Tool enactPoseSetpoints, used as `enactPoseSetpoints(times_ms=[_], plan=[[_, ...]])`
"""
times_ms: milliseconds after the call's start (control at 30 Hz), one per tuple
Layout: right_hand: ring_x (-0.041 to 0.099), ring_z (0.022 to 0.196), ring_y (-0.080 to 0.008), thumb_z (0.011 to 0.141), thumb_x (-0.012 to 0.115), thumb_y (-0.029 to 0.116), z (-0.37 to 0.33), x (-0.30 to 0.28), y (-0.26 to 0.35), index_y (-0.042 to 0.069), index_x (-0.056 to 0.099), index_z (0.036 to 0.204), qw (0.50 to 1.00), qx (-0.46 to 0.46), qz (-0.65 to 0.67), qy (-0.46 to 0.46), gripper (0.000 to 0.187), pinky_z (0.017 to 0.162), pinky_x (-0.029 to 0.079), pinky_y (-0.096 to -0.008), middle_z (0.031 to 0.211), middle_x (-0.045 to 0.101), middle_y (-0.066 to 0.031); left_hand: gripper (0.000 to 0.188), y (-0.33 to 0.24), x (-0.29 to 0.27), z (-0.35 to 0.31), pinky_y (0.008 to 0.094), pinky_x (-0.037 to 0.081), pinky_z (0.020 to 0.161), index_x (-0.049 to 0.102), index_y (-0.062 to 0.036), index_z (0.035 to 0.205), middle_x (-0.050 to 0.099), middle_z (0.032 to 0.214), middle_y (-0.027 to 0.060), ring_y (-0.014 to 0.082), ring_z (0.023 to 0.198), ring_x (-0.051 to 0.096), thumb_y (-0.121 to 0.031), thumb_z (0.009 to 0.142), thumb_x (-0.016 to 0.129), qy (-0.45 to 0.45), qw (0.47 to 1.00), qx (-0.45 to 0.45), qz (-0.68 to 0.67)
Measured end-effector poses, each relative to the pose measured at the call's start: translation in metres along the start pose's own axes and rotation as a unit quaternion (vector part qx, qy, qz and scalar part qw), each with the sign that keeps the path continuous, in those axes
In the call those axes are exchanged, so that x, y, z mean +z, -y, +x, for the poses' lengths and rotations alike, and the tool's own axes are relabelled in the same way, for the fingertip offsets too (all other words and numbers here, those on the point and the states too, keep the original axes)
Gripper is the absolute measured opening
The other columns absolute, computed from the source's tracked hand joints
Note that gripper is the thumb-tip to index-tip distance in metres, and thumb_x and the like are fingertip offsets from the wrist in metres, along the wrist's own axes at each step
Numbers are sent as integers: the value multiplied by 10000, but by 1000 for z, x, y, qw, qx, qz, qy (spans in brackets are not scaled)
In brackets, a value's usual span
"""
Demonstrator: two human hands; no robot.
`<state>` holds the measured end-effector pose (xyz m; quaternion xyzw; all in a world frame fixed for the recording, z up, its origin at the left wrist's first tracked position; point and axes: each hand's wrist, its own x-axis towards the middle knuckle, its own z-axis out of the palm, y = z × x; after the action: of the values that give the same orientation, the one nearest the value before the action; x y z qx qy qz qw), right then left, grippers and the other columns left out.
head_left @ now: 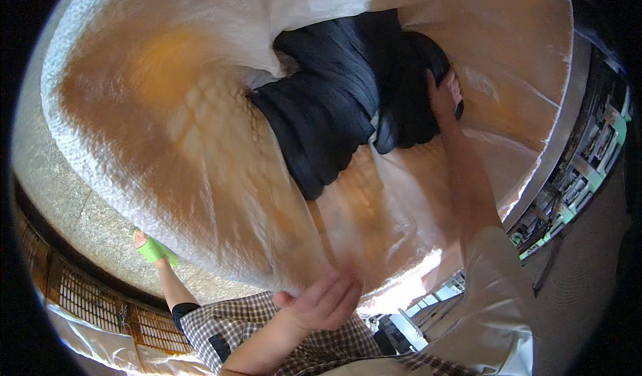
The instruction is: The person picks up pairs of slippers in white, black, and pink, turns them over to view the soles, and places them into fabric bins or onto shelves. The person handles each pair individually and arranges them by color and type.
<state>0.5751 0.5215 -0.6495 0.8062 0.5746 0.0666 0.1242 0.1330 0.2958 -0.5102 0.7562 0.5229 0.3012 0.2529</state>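
Observation:
Inside a big translucent white plastic sack (221, 195) lie several glossy black bundles (334, 75) with ridged, layered sides, perhaps fabric or strands; I cannot tell which. My right hand (447, 95) reaches deep into the sack, its thumb and fingers closed around the right end of a black bundle (411, 102). My left hand (328, 299) is at the near rim of the sack, slightly blurred, with its fingers stretched out and nothing in them. Whether its fingertips touch the plastic is unclear.
A concrete floor (60, 182) shows left of the sack, where a foot in a green slipper (157, 250) stands. Rusty metal grating (87, 302) runs along the lower left. Racks with pale green parts (595, 175) and dark pieces stand at the right.

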Motion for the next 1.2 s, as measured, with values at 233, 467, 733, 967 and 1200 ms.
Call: enactPoseSetpoints(times_ms=[233, 467, 733, 967, 1200], plan=[[307, 1307, -389, 857, 375, 660, -4, -7, 13, 62, 236, 1424, 995, 53, -59, 60, 836, 1021, 198, -599, 1426, 311, -234, 148, 0, 0, 1, 512, 3, 1050, 650, -236, 878, 661, 918, -52, 114, 977, 598, -271, 808, 525, -40, 999, -19, -29], [258, 1342, -375, 853, 393, 639, -82, -34, 83, 38, 151, 1448, 989, 46, -29, 136, 879, 1051, 189, -583, 1480, 170, -237, 179, -6, 8, 18, 465, 279, 933, 625, -184, 913, 617, 1055, -25, 155, 1041, 561, -201, 735, 605, -45, 997, -4, -66], [453, 1150, -388, 798, 651, 243, -174, -156, 153, -40, 466, 1224, 965, -6, 260, -29, 544, 1000, 354, -422, 1266, 463, -242, 439, 44, -121, -62, 537, 334, 944, 542, -55, 1060, 497, 1163, 153, 368, 1128, 434, -39, 630, 626, 69, 981, -75, -165], [484, 1123, -272, 813, 587, 94, -391, -379, 249, 38, 553, 1108, 866, -88, 490, 48, 303, 970, 376, -373, 1135, 546, -127, 488, 65, -304, -124, 447, 359, 961, 484, -1, 1173, 520, 1131, 184, 382, 1101, 449, -80, 718, 641, 118, 975, -176, -62], [523, 1093, -255, 798, 610, 126, -444, -588, 175, 70, 624, 989, 866, -248, 424, -96, 199, 927, 412, -387, 1104, 587, -86, 551, 49, -386, -82, 430, 393, 919, 431, 2, 1234, 550, 1109, 191, 349, 1046, 510, -114, 748, 664, 191, 971, -133, -52]])
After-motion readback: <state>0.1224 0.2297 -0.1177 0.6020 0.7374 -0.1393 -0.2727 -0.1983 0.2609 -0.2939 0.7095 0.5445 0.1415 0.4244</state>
